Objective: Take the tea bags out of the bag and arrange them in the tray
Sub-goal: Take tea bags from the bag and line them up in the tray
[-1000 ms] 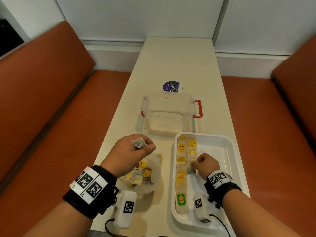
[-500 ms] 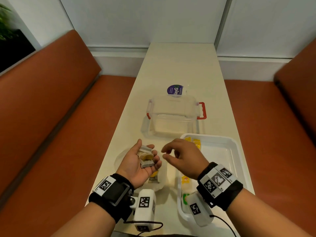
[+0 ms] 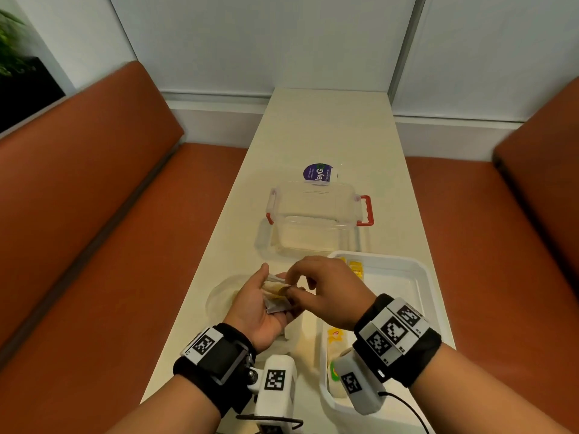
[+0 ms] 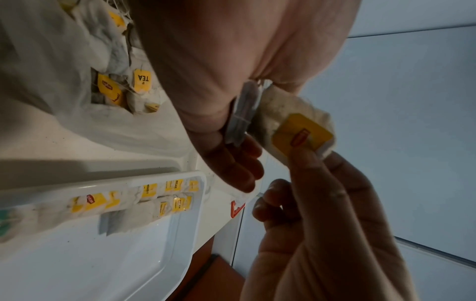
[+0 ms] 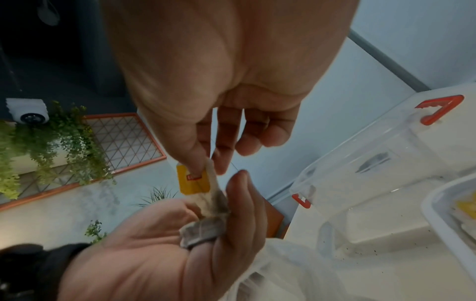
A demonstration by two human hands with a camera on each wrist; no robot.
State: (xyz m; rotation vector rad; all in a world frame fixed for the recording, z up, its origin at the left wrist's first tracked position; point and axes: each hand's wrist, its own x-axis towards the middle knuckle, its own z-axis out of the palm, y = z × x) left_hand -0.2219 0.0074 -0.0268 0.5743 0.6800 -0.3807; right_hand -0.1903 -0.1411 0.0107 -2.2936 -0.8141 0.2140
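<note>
Part done, by the look of it. Left hand (image 3: 261,311) palm up, cupping a few tea bags (image 5: 203,230) in loosely bent fingers. Right hand (image 3: 326,292) pinching one tea bag (image 4: 296,130) by its yellow tag (image 5: 193,181), lifting off the left palm. Beneath the right hand and wrist, white tray (image 4: 180,234) with two rows of tea bags (image 4: 159,199) along the side nearer the left hand; most of the tray floor bare. Under the left hand, plastic bag (image 4: 64,61) holding more tea bags (image 4: 123,85). Beyond both hands, clear box (image 3: 313,220) with red clips. Left to do: laying down the handful, then emptying the bag.
</note>
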